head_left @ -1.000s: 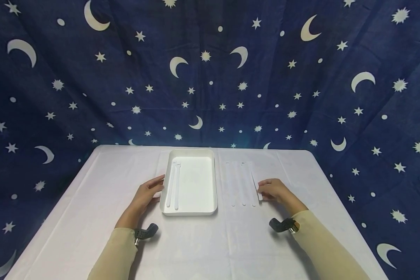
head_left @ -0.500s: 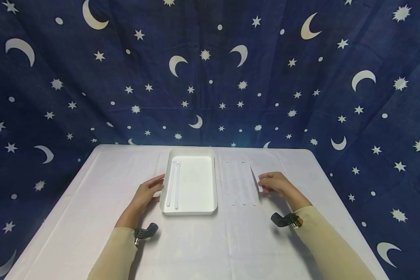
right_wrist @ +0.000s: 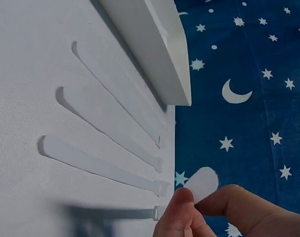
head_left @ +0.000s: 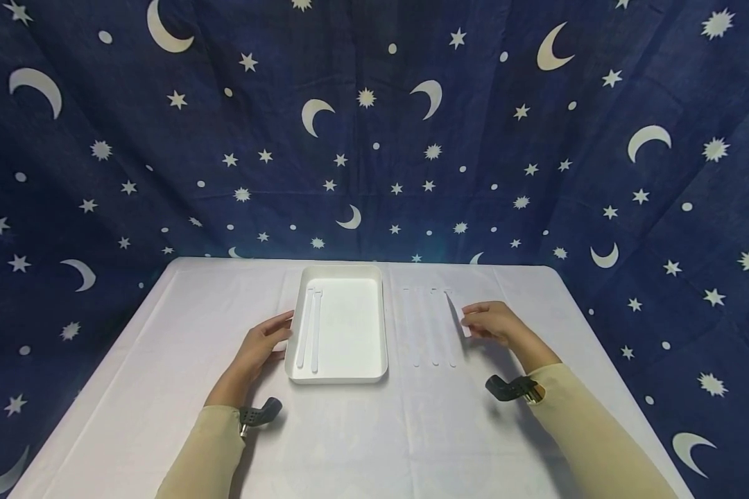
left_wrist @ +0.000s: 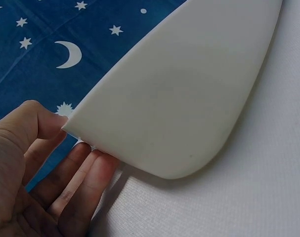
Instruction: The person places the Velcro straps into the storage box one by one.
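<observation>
My left hand (head_left: 263, 346) rests against the left wall of a white tray (head_left: 343, 380), its fingertips right at the tray's edge in the left wrist view. Two white straps (head_left: 315, 333) lie lengthwise inside the tray, along its left side. My right hand (head_left: 493, 324) pinches one end of a white strap (right_wrist: 203, 181) between thumb and fingers. That strap is raised off the tablecloth at its near end, and its far end slants down toward the table. Three similar white straps (right_wrist: 100, 165) lie side by side between the tray and my right hand, each with a small slotted head.
A white cloth covers the table (head_left: 349, 443). Behind it hangs a dark blue curtain (head_left: 374, 173) printed with moons and stars. Black wrist mounts (head_left: 261, 414) sit at both wrists.
My right hand has moved up and slightly right, lifting the near end of the strap it holds. The left hand and tray have stayed in place.
</observation>
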